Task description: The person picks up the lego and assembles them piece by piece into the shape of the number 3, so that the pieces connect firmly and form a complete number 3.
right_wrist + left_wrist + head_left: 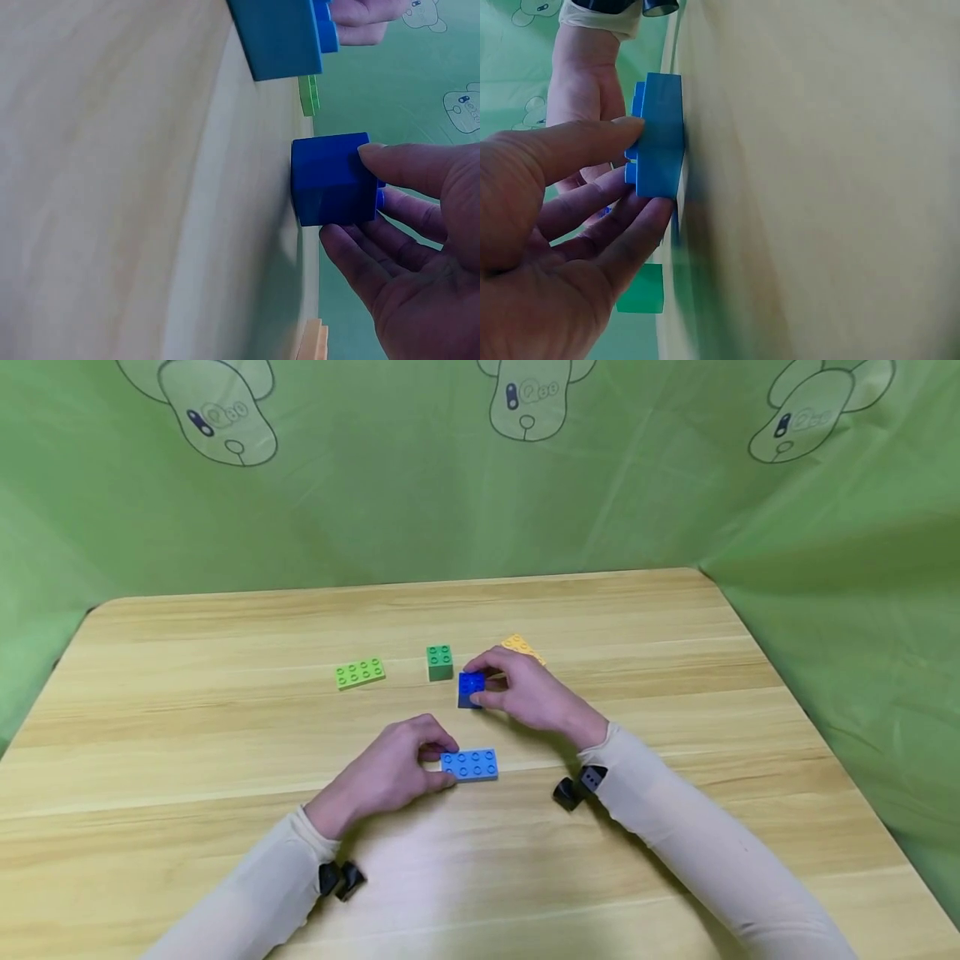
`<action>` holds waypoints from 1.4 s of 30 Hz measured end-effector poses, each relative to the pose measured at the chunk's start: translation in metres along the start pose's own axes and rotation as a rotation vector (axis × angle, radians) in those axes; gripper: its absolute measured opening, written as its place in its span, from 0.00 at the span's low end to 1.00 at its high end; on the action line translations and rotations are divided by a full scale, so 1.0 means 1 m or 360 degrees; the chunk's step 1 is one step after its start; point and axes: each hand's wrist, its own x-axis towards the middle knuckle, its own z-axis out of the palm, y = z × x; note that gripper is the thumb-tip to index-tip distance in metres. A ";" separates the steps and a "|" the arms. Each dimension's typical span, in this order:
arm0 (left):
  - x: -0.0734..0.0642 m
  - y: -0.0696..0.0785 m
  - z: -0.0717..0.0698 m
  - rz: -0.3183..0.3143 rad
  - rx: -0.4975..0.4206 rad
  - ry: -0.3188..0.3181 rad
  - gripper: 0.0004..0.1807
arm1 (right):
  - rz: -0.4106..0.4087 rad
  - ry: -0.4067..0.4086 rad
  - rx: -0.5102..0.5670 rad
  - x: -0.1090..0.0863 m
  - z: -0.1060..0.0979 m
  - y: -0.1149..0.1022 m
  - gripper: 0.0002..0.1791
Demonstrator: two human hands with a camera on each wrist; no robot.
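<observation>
My left hand (393,764) pinches the left end of a light blue eight-stud brick (476,765), thumb on the near side and fingers on the far side. In the left wrist view this brick (660,135) shows its long side, close over the table. Farther back, my right hand (528,689) pinches a dark blue square brick (469,688) between thumb and fingers, studs upward. The right wrist view shows the dark blue brick (334,180) right at the tabletop, the thumb at its upper edge. A green square brick (439,663) stands just behind and left of it.
A flat lime-green eight-stud plate (360,674) lies at the back left. Partly hidden behind my right hand is a yellow-orange studded plate (522,648). The wooden table (225,652) ends at a green cloth backdrop (375,485).
</observation>
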 end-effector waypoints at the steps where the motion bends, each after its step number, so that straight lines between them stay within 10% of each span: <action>1: 0.000 0.000 -0.001 -0.0007 -0.0006 0.0003 0.16 | -0.0007 0.0004 0.0004 0.000 -0.001 0.000 0.19; 42: 0.005 -0.003 -0.009 0.0062 0.0162 -0.0059 0.14 | -0.0339 -0.0218 0.0002 -0.060 0.000 -0.022 0.17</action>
